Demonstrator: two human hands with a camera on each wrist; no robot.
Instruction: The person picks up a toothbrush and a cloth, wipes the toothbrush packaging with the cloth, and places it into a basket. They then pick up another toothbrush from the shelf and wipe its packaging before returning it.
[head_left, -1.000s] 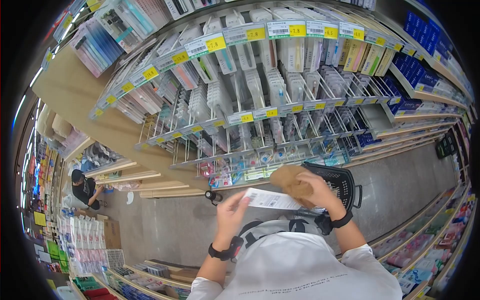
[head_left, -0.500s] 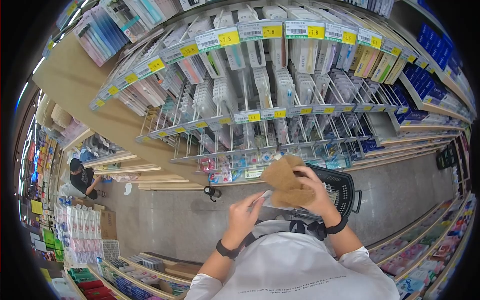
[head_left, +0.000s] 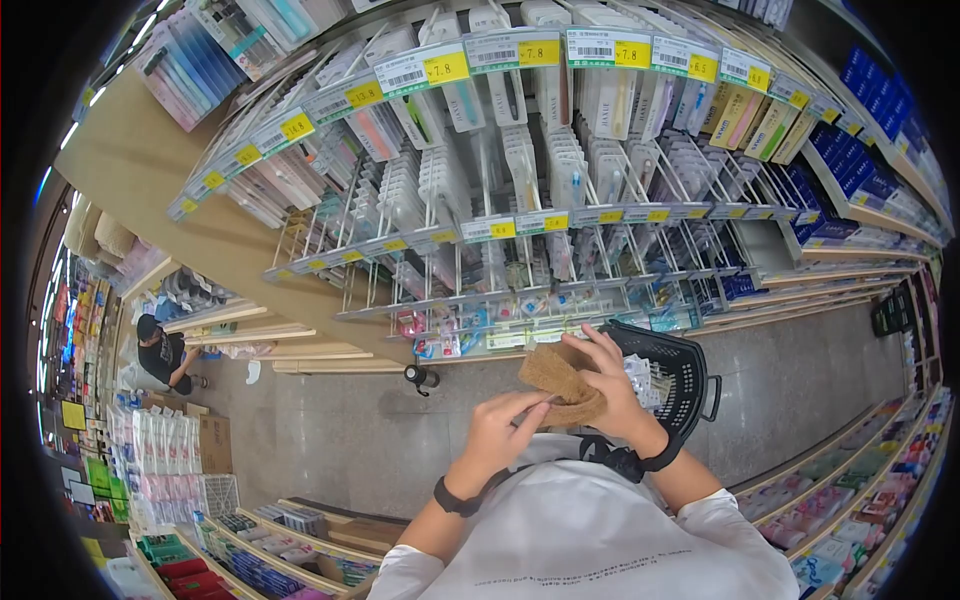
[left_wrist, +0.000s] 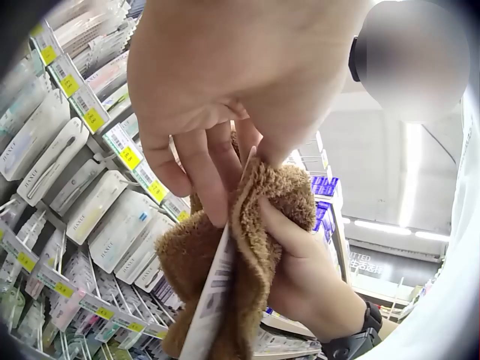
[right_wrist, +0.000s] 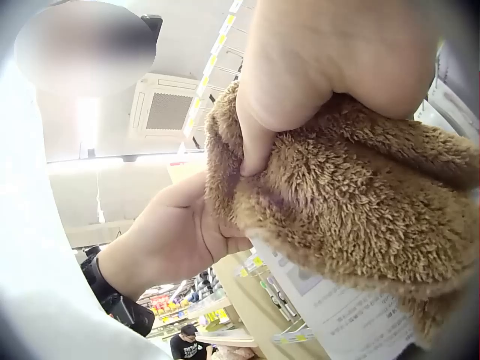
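The cloth hides part of the card, whose print is too blurred to read; the right hand covers part of the basket.

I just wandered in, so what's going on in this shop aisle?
A person in a white top is handling a fuzzy brown fabric item with both bare hands. The left hand pinches a flat white printed card against it, while the right hand holds it from the other side. A black plastic basket is just beyond the right hand, and a tall shop rack hung with pale flat packs stands in front.
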